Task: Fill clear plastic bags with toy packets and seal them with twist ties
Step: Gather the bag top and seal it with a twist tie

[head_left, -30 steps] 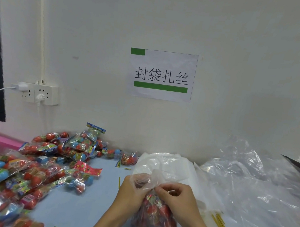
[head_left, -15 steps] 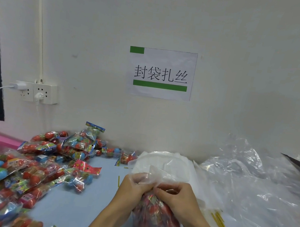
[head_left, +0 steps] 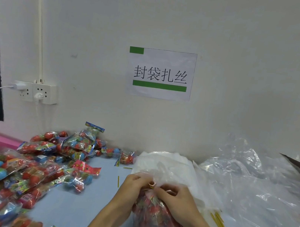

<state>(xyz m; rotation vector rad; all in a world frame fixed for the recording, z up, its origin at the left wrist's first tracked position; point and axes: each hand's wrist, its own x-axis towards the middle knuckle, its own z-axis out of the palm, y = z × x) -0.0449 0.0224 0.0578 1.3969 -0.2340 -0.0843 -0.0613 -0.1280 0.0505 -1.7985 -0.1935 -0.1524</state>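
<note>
A: Entry, head view. Where is the filled clear plastic bag of red toy packets (head_left: 156,219)?

B: Standing on the pale blue bench (head_left: 76,211), near centre, its gathered neck up between both hands.

A: Hand states?

B: Left hand (head_left: 130,190) has its fingers curled round the left side of the neck, grasping the film. Right hand (head_left: 176,204) pinches the neck from the right, fingertips (head_left: 159,189) meeting the left hand's. A small yellow twist tie (head_left: 152,184) shows at the pinch point; whether it is wound round I cannot tell.

A: Surroundings?

B: Heap of loose red and blue toy packets in clear wrappers (head_left: 35,170) on the left, reaching back to the wall. Bundle of thin yellow twist ties (head_left: 219,223) lying on the bench right of the right hand; one stray tie (head_left: 118,181) left of the left hand. Stack of white folded bags (head_left: 169,163) just behind the hands. Crumpled clear plastic sheeting (head_left: 255,187) far right. White paper wall sign with green bars (head_left: 160,73) above.
</note>
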